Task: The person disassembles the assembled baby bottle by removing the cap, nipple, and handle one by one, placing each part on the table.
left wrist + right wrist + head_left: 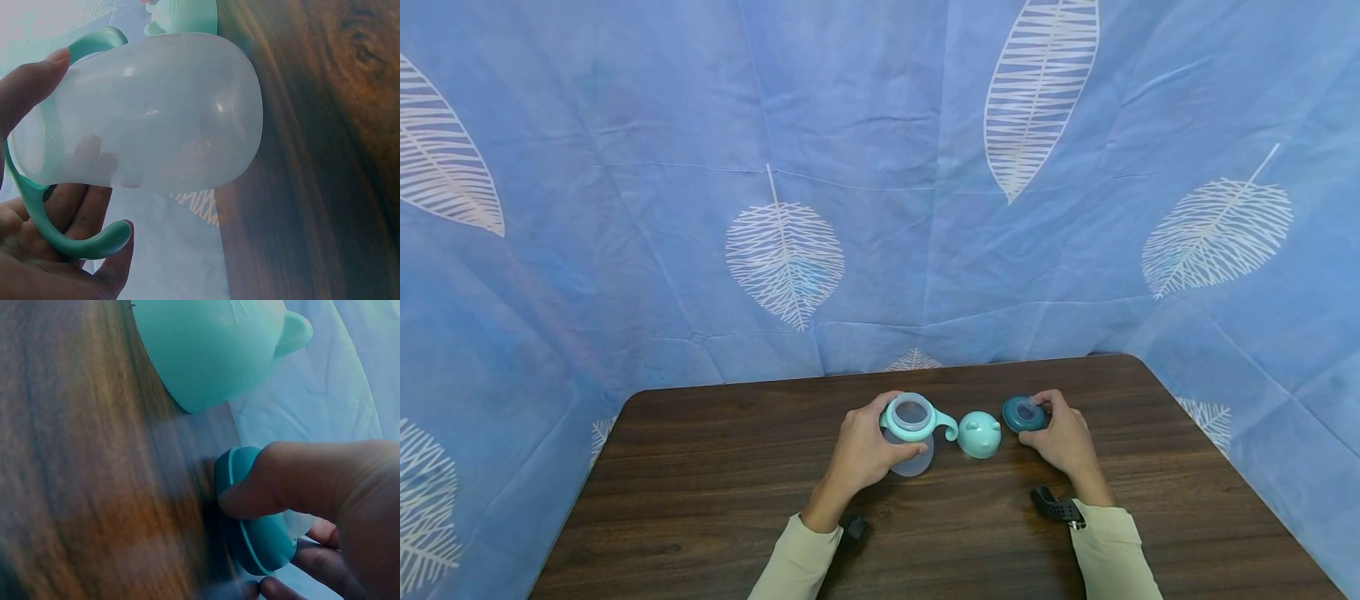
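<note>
My left hand (859,448) holds a translucent baby bottle (169,112) upright, its mouth uncovered. Around the bottle's neck runs a mint-green handle ring (937,422) with curved grips; my left thumb presses on one side and the fingers wrap the other. On the right, my right hand (1066,440) pinches a teal lid (269,537) by its rim between thumb and fingers. A clear soft spout (1028,408) stands on that lid, which is low over the table. Between the hands sits a rounded mint-green cap (980,435) with small ear-like bumps.
A dark wood-grain table (715,483) with rounded back corners bears everything. Behind it hangs a blue cloth (880,250) with white leaf prints. Black bands (1056,505) circle my wrists below the light sleeves (1108,542).
</note>
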{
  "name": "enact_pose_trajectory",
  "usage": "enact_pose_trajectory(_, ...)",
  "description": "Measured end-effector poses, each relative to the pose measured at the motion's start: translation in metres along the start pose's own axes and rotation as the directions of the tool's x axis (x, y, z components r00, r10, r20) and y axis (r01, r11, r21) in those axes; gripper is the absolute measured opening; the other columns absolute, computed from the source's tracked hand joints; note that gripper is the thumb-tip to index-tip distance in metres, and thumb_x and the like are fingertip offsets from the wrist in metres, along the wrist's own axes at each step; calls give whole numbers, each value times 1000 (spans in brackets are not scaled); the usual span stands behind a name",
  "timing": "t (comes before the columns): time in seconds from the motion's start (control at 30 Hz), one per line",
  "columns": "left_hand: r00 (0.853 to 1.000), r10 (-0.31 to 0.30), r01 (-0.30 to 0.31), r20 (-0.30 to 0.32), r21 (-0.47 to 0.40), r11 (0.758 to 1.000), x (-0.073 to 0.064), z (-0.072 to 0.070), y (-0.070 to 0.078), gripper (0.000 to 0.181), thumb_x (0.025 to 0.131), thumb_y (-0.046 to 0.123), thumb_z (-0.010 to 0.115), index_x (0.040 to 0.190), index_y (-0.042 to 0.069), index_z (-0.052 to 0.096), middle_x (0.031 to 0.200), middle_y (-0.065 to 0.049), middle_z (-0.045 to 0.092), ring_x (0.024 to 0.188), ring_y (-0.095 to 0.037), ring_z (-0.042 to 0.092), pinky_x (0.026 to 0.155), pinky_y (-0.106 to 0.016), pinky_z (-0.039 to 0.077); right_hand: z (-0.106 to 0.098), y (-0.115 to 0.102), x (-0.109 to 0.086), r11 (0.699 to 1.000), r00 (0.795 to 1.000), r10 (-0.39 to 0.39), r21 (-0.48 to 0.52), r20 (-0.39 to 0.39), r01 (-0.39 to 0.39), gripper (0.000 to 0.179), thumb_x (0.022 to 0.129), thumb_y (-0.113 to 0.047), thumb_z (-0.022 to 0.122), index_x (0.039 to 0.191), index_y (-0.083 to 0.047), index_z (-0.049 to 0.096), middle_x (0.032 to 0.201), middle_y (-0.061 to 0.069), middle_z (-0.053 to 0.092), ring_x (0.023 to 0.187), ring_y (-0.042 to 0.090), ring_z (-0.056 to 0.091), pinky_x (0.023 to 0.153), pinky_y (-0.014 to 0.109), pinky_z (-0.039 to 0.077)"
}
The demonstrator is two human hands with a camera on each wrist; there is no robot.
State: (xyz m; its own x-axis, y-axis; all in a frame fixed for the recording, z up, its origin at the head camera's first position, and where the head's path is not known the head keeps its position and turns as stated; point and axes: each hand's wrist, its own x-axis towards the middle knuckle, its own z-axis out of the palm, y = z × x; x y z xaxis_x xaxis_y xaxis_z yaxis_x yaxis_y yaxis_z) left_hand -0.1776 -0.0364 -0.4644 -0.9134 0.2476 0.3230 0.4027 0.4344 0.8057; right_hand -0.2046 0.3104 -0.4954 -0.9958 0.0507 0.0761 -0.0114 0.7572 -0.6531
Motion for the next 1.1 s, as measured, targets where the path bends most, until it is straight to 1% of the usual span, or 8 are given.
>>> enact_pose_trajectory(0.2, 1000, -18, 18, 7, -12, 1000, 0, 0, 0, 77, 81, 22, 102, 147, 4, 66, 126, -9, 78, 114, -29, 76, 95, -51, 60, 0, -1, -1, 1000, 1000, 6, 7, 4, -6, 62, 87, -8, 85, 138, 6, 52, 143, 42, 57, 124, 58, 57, 98, 71, 47)
enact_pose_trajectory(0.47, 1000, -16, 16, 4, -9, 1000, -1, 0, 1, 78, 81, 22, 102, 147, 4, 66, 126, -9, 78, 113, -29, 76, 94, -51, 60, 0, 0, 0, 1000, 1000, 22, 9, 8, -22, 62, 89, -8, 85, 140, 6, 52, 145, 43, 56, 128, 59, 54, 100, 72, 46)
enact_pose_trajectory(0.7, 1000, -18, 18, 6, -12, 1000, 0, -1, 2, 77, 81, 22, 102, 147, 4, 66, 126, -9, 78, 113, -29, 76, 95, -51, 61, -3, 1, 0, 1000, 1000, 4, 17, 0, -4, 61, 90, -7, 84, 140, 7, 52, 143, 43, 57, 127, 59, 57, 100, 71, 46)
enact_pose_trajectory(0.77, 1000, -18, 18, 6, -12, 1000, 0, -1, 1, 77, 81, 22, 102, 146, 4, 67, 126, -9, 78, 113, -28, 76, 95, -51, 61, -5, 1, 0, 1000, 1000, 1, 16, -4, -1, 61, 90, -7, 84, 140, 7, 52, 143, 42, 57, 128, 59, 56, 101, 72, 45)
enact_pose_trajectory(0.97, 1000, -16, 16, 5, -10, 1000, 0, -1, 1, 77, 81, 22, 102, 147, 4, 66, 126, -8, 78, 113, -28, 76, 94, -50, 60, -16, -8, -2, 1000, 1000, 10, 12, -6, -10, 61, 92, -11, 83, 142, 6, 52, 148, 39, 54, 132, 64, 46, 103, 78, 39)
enact_pose_trajectory(1.1, 1000, -15, 15, 6, -13, 1000, 0, -1, 2, 77, 82, 22, 102, 147, 4, 66, 127, -8, 78, 113, -28, 76, 95, -51, 61, -25, -21, -5, 1000, 1000, -11, 13, -14, 11, 59, 94, -13, 83, 142, 6, 53, 149, 38, 53, 133, 63, 45, 102, 77, 40)
